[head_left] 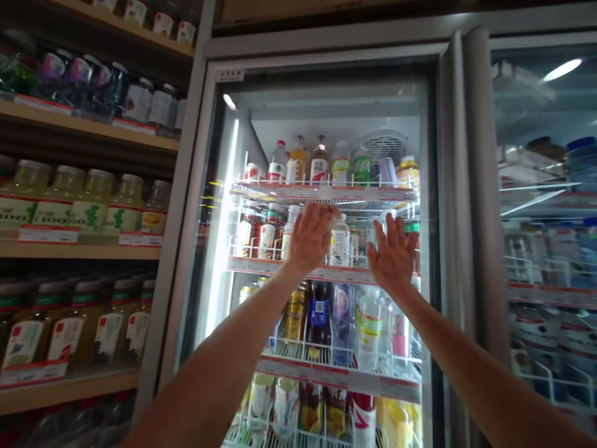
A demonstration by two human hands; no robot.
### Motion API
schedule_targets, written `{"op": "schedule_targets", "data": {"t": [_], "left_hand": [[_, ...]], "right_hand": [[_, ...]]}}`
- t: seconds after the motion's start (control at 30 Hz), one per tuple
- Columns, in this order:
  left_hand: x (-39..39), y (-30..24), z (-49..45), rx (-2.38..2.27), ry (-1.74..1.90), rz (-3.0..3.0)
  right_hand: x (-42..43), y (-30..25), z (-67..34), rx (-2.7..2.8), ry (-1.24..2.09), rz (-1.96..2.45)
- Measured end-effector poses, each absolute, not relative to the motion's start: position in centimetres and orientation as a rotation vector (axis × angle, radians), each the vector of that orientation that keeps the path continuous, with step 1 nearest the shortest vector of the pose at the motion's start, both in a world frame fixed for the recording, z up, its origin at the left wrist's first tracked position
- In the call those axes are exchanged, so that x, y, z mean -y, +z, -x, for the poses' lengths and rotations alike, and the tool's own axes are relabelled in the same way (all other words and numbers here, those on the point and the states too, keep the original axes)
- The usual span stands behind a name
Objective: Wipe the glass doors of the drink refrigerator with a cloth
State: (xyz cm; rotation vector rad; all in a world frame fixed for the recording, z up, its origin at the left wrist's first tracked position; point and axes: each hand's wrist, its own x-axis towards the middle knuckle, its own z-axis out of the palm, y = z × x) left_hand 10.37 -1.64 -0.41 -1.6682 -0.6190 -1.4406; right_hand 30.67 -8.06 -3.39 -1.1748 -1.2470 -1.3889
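Observation:
Both arms reach up toward a lit drinks fridge with a glass door [321, 99]. My left hand [310, 239] is raised with its palm forward and fingers extended, slightly blurred, and it covers part of the second shelf. To its right, my right hand [392, 254] is held up with fingers spread. Neither hand holds anything; I cannot tell whether they touch the glass. Between them a white-labelled tea bottle [340, 241] stands on the second shelf. Below are a dark bottle with a blue label [319, 311] and a clear bottle [370, 326].
On the left, wooden shelves [93, 249] carry rows of juice bottles [119, 202] and jars. A vertical metal door frame [454, 186] separates this fridge from another stocked one [550, 249] on the right. The top fridge shelf [326, 191] has several bottles.

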Motion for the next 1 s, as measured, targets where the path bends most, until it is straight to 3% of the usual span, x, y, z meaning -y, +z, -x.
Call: {"op": "schedule_targets", "data": {"t": [0.1,0.3,0.5,0.7,0.9,1.0], "left_hand": [[2.2,-1.4,-11.3,0.529,-1.292,1.766],[0.7,-0.8,-7.0,0.950,-1.804,1.442],[1.8,-2.2,-9.8,0.534,-1.299,1.766],[-0.1,-1.2,-4.7,0.891,-1.745,1.444],[1.0,-3.1,-8.3,0.432,-1.280,1.748],[0.1,-2.6,-5.0,0.637,-1.517,1.624]], "right_hand": [[8.2,-3.3,-30.6,1.270,-1.363,1.167],[8.4,-3.2,-30.3,1.285,-1.340,1.228],[8.3,-3.3,-30.6,1.287,-1.351,1.209],[8.0,-3.4,-30.6,1.237,-1.400,1.208],[8.0,-3.5,-30.8,1.223,-1.420,1.217],[8.0,-3.6,-30.7,1.209,-1.421,1.236]]}}
